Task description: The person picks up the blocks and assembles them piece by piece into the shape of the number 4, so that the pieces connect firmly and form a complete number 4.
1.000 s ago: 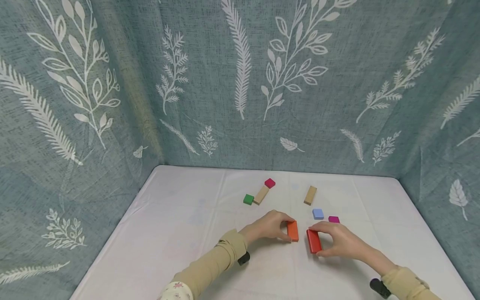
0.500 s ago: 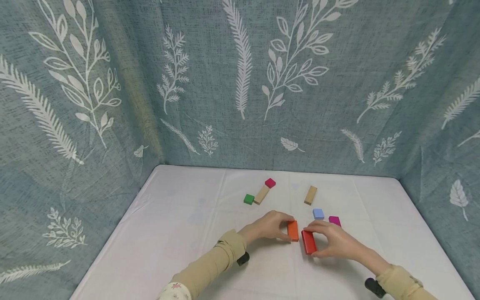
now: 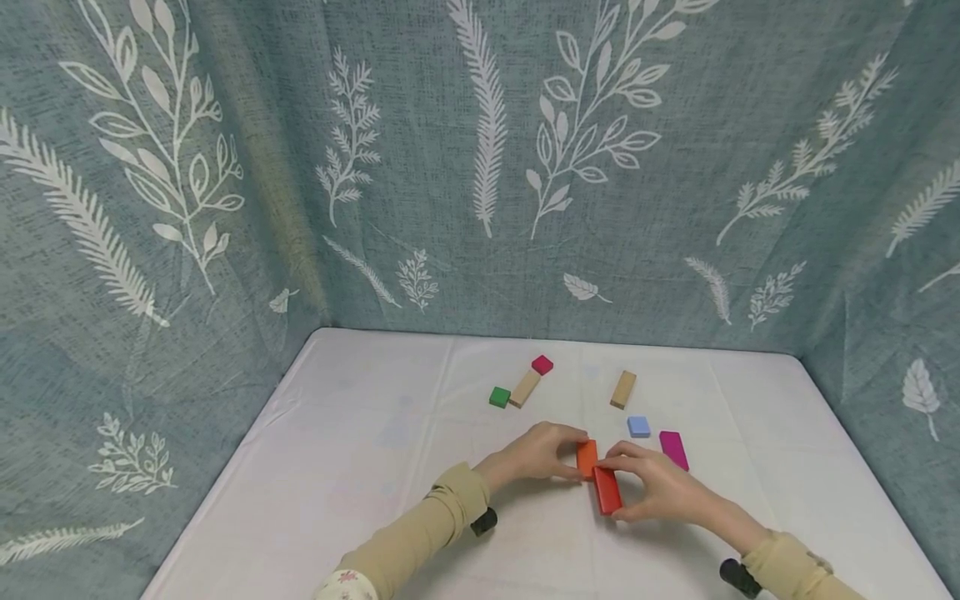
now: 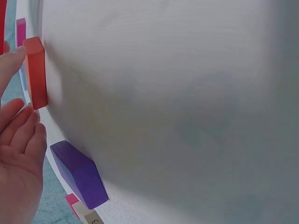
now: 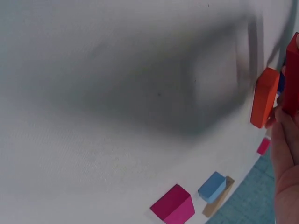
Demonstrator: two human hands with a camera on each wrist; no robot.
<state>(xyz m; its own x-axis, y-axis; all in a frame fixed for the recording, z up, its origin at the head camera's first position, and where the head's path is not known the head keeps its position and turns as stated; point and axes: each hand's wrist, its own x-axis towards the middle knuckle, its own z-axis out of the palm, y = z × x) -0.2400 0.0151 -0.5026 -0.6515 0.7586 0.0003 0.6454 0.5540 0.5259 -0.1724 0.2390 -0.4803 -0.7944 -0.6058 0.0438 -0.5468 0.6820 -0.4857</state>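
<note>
Thumb and fingers of my left hand [image 3: 534,452] hold the two ends of an orange block [image 3: 587,459], which rests on the white cloth. My right hand [image 3: 663,487] pinches a red block [image 3: 607,491] by its ends. In the head view the red block overlaps the orange one's near right corner; the right wrist view shows it raised off the cloth [image 5: 107,154]. Whether the two blocks touch, I cannot tell. Close to the left fingers stands a purple block [image 4: 79,175], hidden behind that hand in the head view.
Behind the right hand lie a magenta block [image 3: 674,450] and a light blue one [image 3: 638,427]. Farther back are two plain wooden blocks, one right [image 3: 622,389] and one left [image 3: 524,388], with a green block [image 3: 499,397] and a crimson block [image 3: 542,364]. A patterned curtain [image 3: 450,167] surrounds the table.
The right hand has moved left with the red block, up to the orange block, and uncovered more of the magenta block. My left hand and the orange block have stayed in place.
</note>
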